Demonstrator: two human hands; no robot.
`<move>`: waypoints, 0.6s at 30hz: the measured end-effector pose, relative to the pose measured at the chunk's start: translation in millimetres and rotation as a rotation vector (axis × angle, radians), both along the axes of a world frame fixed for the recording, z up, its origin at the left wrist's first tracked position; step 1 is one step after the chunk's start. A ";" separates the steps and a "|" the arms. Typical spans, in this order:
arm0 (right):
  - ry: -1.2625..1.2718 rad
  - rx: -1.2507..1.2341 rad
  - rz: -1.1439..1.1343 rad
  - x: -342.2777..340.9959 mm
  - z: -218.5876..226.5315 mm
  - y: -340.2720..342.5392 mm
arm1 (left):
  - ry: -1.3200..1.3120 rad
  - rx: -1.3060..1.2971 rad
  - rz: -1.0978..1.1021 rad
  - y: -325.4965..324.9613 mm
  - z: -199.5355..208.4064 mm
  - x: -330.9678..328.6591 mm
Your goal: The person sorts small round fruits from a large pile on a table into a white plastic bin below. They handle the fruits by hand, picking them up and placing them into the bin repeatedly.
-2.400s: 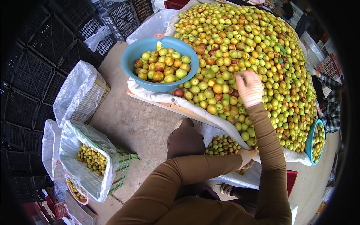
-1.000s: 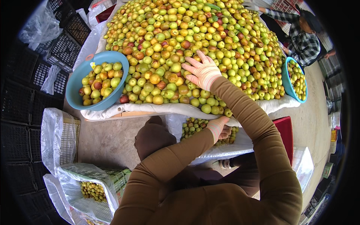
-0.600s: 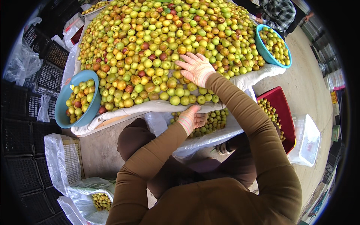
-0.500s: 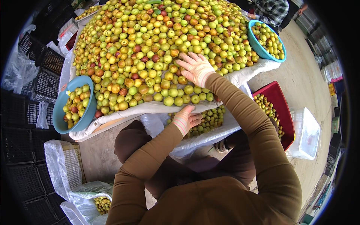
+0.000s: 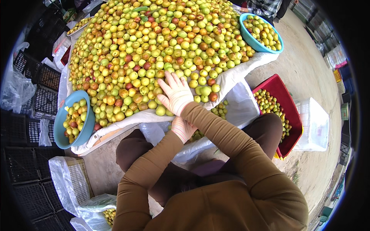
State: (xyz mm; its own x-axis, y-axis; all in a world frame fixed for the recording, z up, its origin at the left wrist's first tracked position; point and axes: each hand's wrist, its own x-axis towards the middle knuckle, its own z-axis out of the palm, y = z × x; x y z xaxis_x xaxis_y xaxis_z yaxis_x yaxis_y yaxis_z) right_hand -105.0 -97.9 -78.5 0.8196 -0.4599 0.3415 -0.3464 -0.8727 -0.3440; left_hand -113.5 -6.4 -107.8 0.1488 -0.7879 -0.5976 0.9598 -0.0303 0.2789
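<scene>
A large heap of yellow-green jujubes (image 5: 127,50), some with red-brown patches, covers the cloth-edged table. My right hand (image 5: 177,93) lies palm down on the heap near its front edge, fingers spread, touching jujubes. Just below it, at the white cloth edge (image 5: 154,114), is my left hand (image 5: 182,129), partly hidden by the right wrist. Its visible fingers look loosely extended, and I see nothing held in them. Under the edge, between my knees, a container lined with clear plastic (image 5: 239,100) holds more jujubes (image 5: 220,110).
A blue basin (image 5: 91,119) of jujubes stands at the table's left corner, a turquoise basket (image 5: 246,36) at the right. On the floor at right are a red crate (image 5: 295,115) with jujubes and a clear bin (image 5: 322,127). Black crates (image 5: 23,165) stack at left. Across the table is another person (image 5: 266,7).
My right hand has swept left and toward me over the heap, now above my left hand. Fewer jujubes lie at the front edge, baring cloth. The view has shifted slightly.
</scene>
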 end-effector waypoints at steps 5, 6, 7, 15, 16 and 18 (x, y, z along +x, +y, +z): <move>0.004 -0.019 0.213 -15.0 5.1 4.4 | -0.007 -0.038 -0.033 5.0 -3.2 2.6; 0.037 -0.017 0.274 -23.5 9.2 4.5 | -0.063 -0.077 -0.086 6.7 -2.1 3.6; 0.065 -0.055 0.288 -35.5 11.3 -0.5 | -0.080 -0.043 -0.109 6.0 -0.1 2.7; 0.067 -0.224 0.098 -20.7 7.3 -45.7 | 0.021 0.049 -0.105 0.4 -11.4 4.4; 0.045 -0.229 0.092 -10.1 8.5 -45.1 | 0.031 0.049 -0.101 1.1 -13.5 5.3; -0.061 -0.210 0.051 6.5 0.5 -55.7 | 0.013 0.018 -0.115 0.0 -15.6 5.8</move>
State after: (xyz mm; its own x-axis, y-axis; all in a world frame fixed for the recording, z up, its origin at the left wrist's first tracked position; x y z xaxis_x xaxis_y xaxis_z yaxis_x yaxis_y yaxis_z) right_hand -98.5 -153.6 -78.0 0.8150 -0.3317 0.4751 -0.2837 -0.9434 -0.1719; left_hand -107.7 -6.5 -123.4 0.0499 -0.7883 -0.6132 0.9533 -0.1455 0.2646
